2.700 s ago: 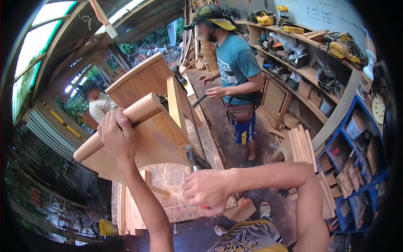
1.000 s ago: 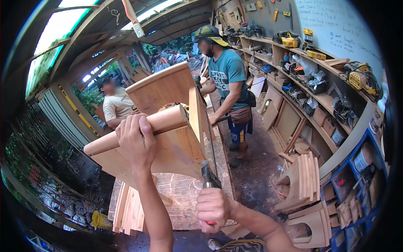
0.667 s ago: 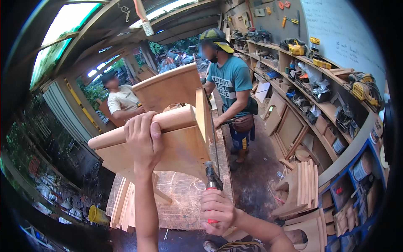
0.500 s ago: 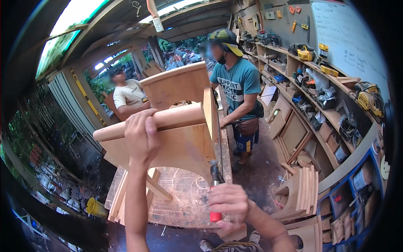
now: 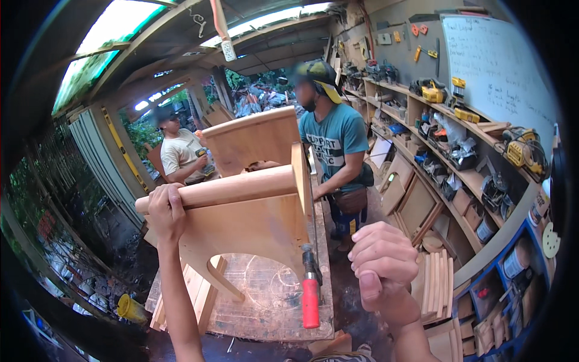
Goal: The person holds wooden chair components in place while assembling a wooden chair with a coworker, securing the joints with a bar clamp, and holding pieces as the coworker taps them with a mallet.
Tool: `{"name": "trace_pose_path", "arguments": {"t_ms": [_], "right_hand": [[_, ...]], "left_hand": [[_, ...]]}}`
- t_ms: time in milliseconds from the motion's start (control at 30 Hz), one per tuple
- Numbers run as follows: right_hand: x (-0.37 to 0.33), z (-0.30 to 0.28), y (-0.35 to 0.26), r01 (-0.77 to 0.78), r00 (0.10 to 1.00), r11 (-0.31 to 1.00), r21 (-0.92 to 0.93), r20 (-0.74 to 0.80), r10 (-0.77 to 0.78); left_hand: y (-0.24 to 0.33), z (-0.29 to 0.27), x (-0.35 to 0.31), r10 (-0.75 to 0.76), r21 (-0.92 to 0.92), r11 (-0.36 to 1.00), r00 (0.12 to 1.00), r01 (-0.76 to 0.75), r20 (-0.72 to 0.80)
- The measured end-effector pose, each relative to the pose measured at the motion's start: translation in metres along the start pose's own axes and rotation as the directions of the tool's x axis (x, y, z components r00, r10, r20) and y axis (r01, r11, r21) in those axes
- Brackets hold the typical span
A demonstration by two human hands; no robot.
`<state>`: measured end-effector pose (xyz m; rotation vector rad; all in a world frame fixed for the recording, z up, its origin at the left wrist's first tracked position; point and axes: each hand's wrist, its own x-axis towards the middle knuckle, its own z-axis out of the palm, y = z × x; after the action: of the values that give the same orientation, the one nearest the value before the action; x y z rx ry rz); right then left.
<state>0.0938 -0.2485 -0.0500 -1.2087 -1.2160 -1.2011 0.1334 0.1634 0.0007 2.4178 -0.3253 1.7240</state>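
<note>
Our left hand (image 5: 166, 212) has its grip closed round the wooden pole (image 5: 226, 188); our right hand (image 5: 383, 262) is fisted, empty, beside the clamp (image 5: 310, 289).

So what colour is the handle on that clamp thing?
Red: the clamp handle hangs below the wooden piece, clearest in the head view.

Workshop count: two of the wearer's hands, two other people, one clamp.

One left hand (image 5: 166, 211) and one right hand (image 5: 383, 259) enter from below. One wooden chair frame (image 5: 253, 223) stands on one workbench (image 5: 265, 308), with one round wooden rail (image 5: 229, 188) along its top. One bar clamp (image 5: 310, 289) with a single red handle hangs at its edge. Two other people are present: one standing (image 5: 335, 145), one seated (image 5: 181, 154). One whiteboard (image 5: 494, 66) hangs on the wall.
</note>
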Motion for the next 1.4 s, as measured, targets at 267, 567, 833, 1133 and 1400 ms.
{"name": "trace_pose_path", "arguments": {"t_ms": [267,567,833,1133,1400], "right_hand": [[0.072,0.101,-0.049,0.065,0.914,0.980,0.186,0.383,-0.134],[0.145,0.220,-0.135,0.215,0.528,0.856,0.471,0.681,-0.507],[0.146,0.184,-0.089,0.170,0.698,0.966,0.194,0.669,-0.257],[0.114,0.162,0.080,0.254,0.786,0.868,-0.426,0.614,0.071],[0.113,0.149,0.069,0.126,0.473,0.729,-0.673,0.686,0.552]], "left_hand": [[-0.038,0.001,-0.005,-0.045,0.060,0.997,0.998,0.043,0.044],[-0.041,-0.012,0.012,0.004,0.209,0.978,0.996,0.016,-0.093],[-0.020,0.013,-0.001,-0.008,-0.012,1.000,0.993,0.006,-0.120],[-0.033,0.000,-0.003,-0.048,0.082,0.995,0.988,0.060,-0.148],[-0.029,0.003,-0.001,-0.063,0.071,0.995,0.982,0.077,-0.177]]}}
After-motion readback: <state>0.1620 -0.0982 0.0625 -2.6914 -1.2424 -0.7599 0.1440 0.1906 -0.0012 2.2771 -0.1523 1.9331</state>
